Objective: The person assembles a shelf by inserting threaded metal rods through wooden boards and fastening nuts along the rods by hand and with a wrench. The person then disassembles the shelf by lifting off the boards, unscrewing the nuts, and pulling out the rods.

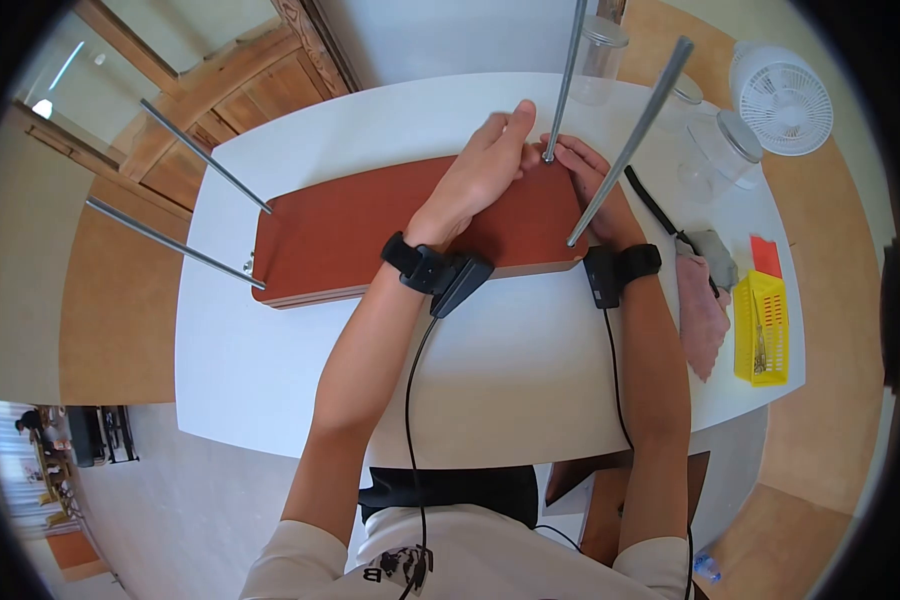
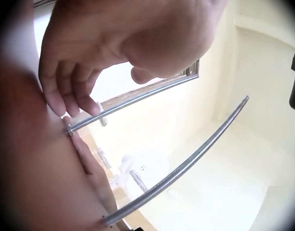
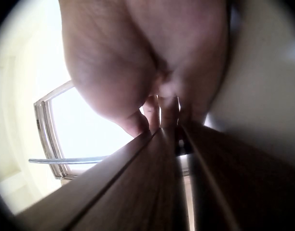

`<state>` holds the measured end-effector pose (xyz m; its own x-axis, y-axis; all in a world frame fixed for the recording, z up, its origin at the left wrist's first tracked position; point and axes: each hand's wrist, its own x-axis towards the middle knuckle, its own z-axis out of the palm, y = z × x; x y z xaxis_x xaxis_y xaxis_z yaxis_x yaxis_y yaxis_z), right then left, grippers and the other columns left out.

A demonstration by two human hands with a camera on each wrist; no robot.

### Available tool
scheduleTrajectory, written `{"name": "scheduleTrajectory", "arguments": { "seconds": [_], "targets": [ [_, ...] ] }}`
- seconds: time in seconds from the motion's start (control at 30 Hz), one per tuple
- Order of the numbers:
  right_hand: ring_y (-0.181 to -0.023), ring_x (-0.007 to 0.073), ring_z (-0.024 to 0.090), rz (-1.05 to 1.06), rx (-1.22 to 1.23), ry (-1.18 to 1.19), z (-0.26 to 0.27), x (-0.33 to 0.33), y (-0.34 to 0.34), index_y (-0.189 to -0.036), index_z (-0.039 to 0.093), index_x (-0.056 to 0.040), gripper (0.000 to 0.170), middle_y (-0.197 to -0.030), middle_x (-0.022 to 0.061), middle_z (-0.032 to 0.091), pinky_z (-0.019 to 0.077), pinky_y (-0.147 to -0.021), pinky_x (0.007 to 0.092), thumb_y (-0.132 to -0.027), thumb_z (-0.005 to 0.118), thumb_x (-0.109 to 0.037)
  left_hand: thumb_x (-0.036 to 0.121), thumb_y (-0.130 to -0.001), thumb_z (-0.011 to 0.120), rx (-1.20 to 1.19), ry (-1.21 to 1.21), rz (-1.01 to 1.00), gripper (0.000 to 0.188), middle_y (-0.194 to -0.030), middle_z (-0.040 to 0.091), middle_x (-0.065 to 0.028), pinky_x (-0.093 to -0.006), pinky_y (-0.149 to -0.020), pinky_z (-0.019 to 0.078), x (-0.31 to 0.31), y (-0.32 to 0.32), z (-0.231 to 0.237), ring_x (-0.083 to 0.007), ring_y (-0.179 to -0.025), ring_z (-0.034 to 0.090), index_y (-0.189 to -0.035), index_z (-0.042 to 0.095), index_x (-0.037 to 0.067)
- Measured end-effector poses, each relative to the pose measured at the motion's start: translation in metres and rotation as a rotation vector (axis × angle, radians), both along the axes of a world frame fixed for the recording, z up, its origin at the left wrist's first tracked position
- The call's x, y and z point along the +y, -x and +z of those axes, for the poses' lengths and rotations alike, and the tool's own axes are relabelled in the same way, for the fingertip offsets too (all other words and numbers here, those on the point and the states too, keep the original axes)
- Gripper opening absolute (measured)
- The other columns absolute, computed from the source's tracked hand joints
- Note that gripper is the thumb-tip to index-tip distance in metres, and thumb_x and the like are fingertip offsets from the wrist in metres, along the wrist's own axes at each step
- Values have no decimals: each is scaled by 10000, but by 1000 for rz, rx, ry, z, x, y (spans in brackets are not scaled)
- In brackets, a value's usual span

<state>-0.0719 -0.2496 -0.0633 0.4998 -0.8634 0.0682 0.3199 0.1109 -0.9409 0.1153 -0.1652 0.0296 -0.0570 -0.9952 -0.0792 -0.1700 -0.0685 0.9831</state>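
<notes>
A stack of red-brown boards lies on the white table, with a metal rod standing at each corner. My left hand is over the boards' right part, its fingers bent downward beside the far right rod; in the left wrist view the fingertips of the left hand are close to that rod near a nut at its base. My right hand is at the boards' right end, fingers curled round the edge near the same rod. In the right wrist view, the right hand's fingers touch the layered boards.
Clear jars with metal lids and a white fan stand at the back right. A black-handled tool, grey and pink cloths and a yellow basket lie along the right side.
</notes>
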Motion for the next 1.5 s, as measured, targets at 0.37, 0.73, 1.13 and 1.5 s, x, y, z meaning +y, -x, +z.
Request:
{"name": "scheduleTrajectory", "arguments": {
  "seconds": [0.37, 0.73, 1.13, 1.5],
  "targets": [
    [-1143, 163, 637, -23, 39, -43, 6, 0, -2, -1302, 643, -5, 357, -1233, 63, 687, 491, -1009, 291, -1030, 622, -235, 682, -1040, 349, 79, 29, -23, 901, -1350, 622, -241, -337, -1169, 362, -5, -9, -8, -274, -1238, 576, -1479, 431, -101],
    [-1152, 155, 648, -4, 32, -38, 7, 2, -1, -1329, 637, -26, 359, -1253, 65, 686, 515, -998, 298, -1031, 615, -224, 635, -1058, 380, 90, -2, -77, 837, -1186, 667, -190, -339, -1187, 352, -7, -15, -16, -250, -1327, 538, -1445, 457, -103],
    [-1144, 149, 657, -10, 45, -37, 2, -1, 0, -1329, 639, -26, 353, -1249, 58, 696, 522, -988, 282, -1034, 613, -219, 680, -1045, 292, 79, 81, -54, 895, -1302, 646, -215, -460, -1228, 216, -7, -5, -16, -339, -1400, 445, -1467, 432, -96],
    [-1120, 143, 663, -15, 44, -53, 4, 0, -1, -1315, 647, -23, 352, -1225, 51, 703, 525, -975, 279, -1033, 625, -233, 689, -1043, 306, 74, 103, -66, 880, -1276, 629, -197, -456, -1209, 258, -8, -4, -18, -319, -1339, 482, -1411, 507, -85]
  ]
}}
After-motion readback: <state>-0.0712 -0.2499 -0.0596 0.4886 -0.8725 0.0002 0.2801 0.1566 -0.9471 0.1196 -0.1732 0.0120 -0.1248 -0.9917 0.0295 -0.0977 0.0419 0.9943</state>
